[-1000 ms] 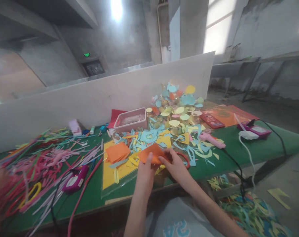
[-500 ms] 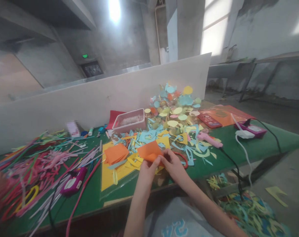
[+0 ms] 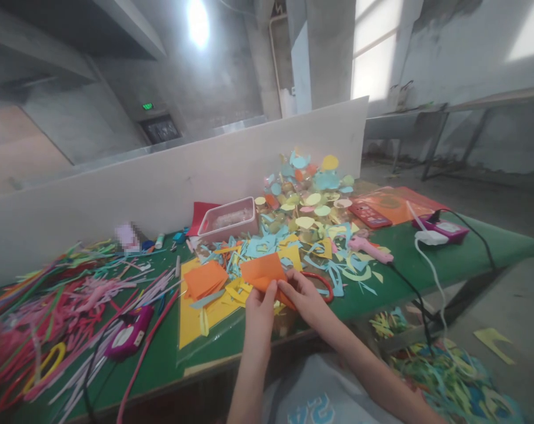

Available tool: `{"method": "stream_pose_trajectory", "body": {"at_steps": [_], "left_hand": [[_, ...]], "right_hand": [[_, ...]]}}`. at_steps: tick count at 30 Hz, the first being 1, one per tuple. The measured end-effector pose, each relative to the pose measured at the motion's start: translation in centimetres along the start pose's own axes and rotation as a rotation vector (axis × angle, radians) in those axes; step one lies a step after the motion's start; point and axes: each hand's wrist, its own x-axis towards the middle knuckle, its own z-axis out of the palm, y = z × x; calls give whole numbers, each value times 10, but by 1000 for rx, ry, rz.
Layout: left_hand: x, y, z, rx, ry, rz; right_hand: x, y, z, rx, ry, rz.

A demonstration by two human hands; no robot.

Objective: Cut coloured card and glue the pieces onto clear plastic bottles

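Orange paper [image 3: 261, 267], bent over, is pinched in both hands [image 3: 259, 307] near orange sheets [image 3: 204, 279].

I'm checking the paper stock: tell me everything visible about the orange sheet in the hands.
The sheet is plain orange, apparently thin paper or card. Its far part is fairly flat with straight edges; its near part is bent or folded. The left hand and right hand grip its near side, partly hiding it, above the table.

Paper stack [image 3: 205, 280] left of held sheet [image 3: 262, 269], box [image 3: 241, 228] behind both
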Motion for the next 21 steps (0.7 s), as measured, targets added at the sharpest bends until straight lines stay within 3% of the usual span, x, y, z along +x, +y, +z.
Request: {"method": "stream_pose_trajectory", "body": {"at_steps": [5,11,16,21], "left_hand": [[1,8,-1,89,119,139],[-1,29,-16,199,136,215],[1,31,-22,183,159,295],[-2,29,-18,155,107,285]], "right_hand": [[-1,-15,-12,-186,-22,-37],[2,-30,-42,-925,122,-105],[-1,-14,-34,-1413,68,-43],[-3,5,-27,-1594,96,-47]]}}
